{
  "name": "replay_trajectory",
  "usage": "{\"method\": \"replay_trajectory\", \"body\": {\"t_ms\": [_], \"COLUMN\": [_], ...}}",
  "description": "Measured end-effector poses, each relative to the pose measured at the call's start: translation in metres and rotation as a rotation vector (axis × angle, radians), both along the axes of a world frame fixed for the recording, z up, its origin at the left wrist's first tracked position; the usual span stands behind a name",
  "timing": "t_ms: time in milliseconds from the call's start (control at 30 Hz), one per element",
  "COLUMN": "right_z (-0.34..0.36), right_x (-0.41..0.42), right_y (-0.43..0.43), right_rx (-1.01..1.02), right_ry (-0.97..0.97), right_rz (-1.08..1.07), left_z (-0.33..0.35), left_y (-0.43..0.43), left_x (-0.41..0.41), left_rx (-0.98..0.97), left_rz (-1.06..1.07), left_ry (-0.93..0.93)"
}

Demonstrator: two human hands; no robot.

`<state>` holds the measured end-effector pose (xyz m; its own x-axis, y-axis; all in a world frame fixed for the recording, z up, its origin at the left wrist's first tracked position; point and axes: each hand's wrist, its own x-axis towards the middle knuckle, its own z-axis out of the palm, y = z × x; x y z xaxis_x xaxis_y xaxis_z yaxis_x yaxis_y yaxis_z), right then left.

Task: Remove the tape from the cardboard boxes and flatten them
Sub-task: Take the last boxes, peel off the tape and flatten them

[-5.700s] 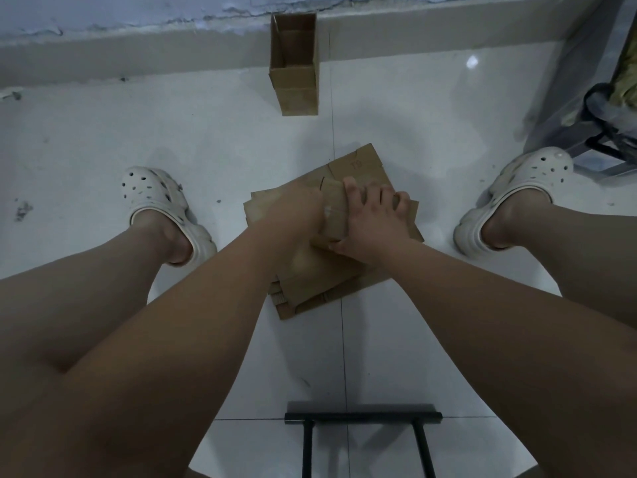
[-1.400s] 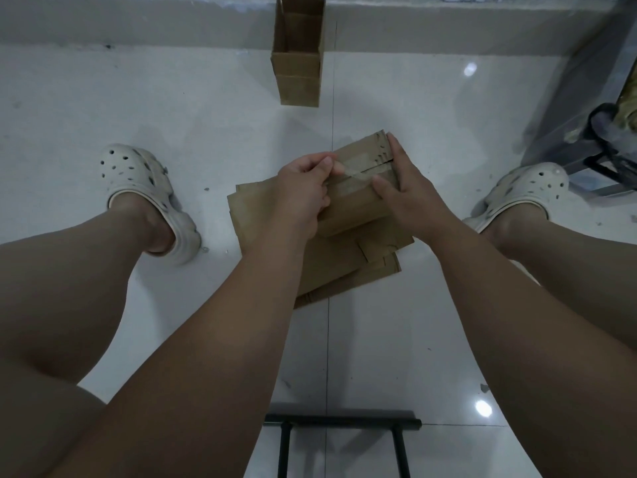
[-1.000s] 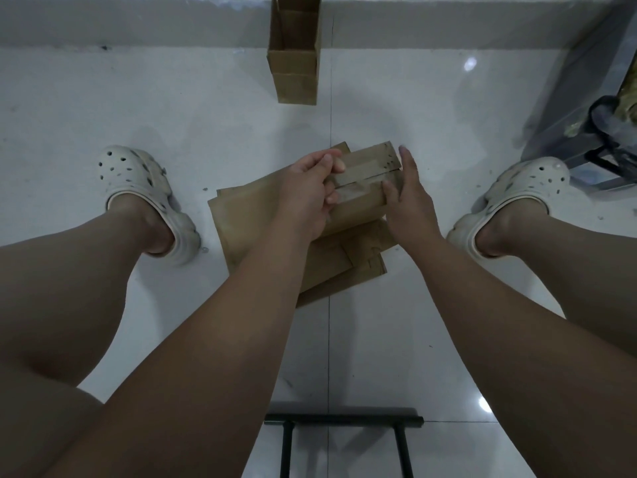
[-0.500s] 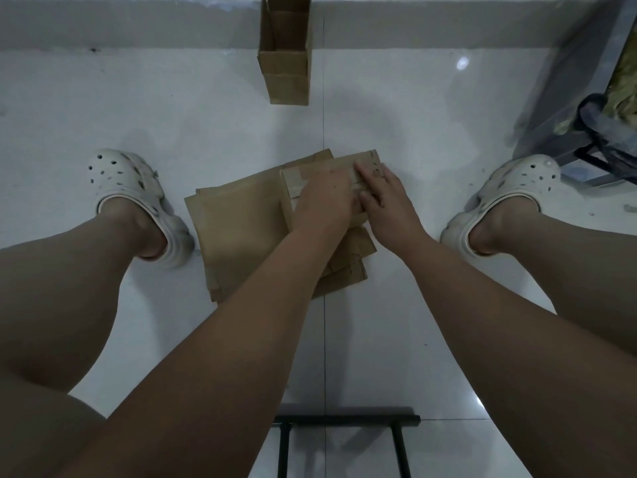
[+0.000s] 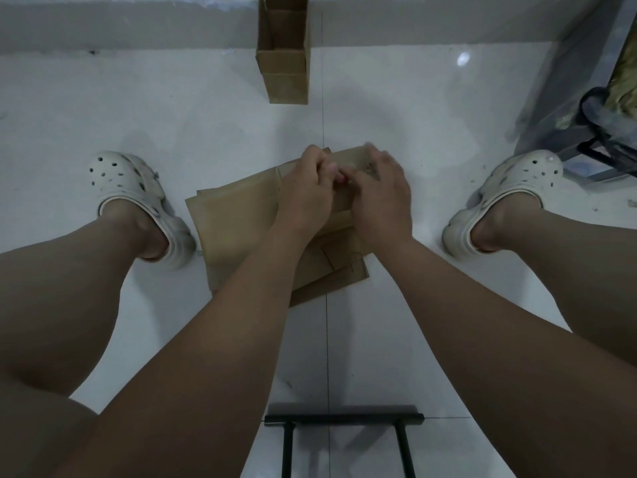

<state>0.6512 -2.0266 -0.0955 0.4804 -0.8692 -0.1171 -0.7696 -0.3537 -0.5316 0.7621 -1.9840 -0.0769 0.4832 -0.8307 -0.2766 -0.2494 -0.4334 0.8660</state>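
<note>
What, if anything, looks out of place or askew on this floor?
The flattened cardboard pile is stacked askew, its edges fanned out of line. One open box stands upright by the wall, not yet flattened.

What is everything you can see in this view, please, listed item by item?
Flattened cardboard: stack of several sheets, exact count unclear, brown, floor centre, between the feet.
Upright cardboard box: one, brown, open top, against the far ledge.
Floor tiles: white, glossy, throughout.
Ledge: one, grey, along the top edge.
Black metal frame: one, bottom centre.
Black-framed rack: one, far right, contents unclear.
Clogs: two, white, worn, either side of the stack.
Legs: two, bare, at both sides.
Left hand: fingers curled on top of the stack; what they pinch is hidden.
Right hand: blurred, fingers spread on the stack.
</note>
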Motion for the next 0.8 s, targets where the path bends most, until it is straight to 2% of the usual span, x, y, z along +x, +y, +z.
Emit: {"method": "replay_trajectory", "body": {"t_ms": [100, 200, 267, 367, 433, 500, 633, 667, 800], "right_z": [-0.007, -0.012, -0.009, -0.004, 0.0, 0.004, 0.011, 0.012, 0.014], "right_x": [0.006, 0.009, 0.015, 0.022, 0.023, 0.024, 0.024, 0.024, 0.028], "right_y": [0.017, 0.024, 0.022, 0.016, 0.009, 0.0, -0.012, -0.012, -0.01], "right_rx": [0.028, 0.049, 0.088, 0.182, 0.263, 0.345, 0.456, 0.469, 0.449], "right_ry": [0.042, 0.096, 0.111, 0.14, 0.151, 0.159, 0.137, 0.133, 0.179], "right_rz": [0.066, 0.061, 0.058, 0.038, 0.016, -0.007, -0.021, -0.016, 0.022], "left_z": [-0.003, -0.001, -0.001, -0.003, -0.003, -0.002, 0.001, 0.002, 0.005], "left_y": [0.003, 0.005, 0.008, 0.013, 0.016, 0.015, 0.014, 0.014, 0.012], "left_x": [0.009, 0.015, 0.014, 0.014, 0.019, 0.026, 0.035, 0.035, 0.034], "left_rx": [-0.02, -0.028, -0.042, -0.024, 0.006, 0.038, 0.027, 0.029, 0.084], "left_rz": [0.066, 0.112, 0.137, 0.234, 0.349, 0.417, 0.564, 0.589, 0.619], "left_ry": [0.132, 0.16, 0.066, -0.279, -0.325, -0.23, 0.24, 0.297, 0.271]}}
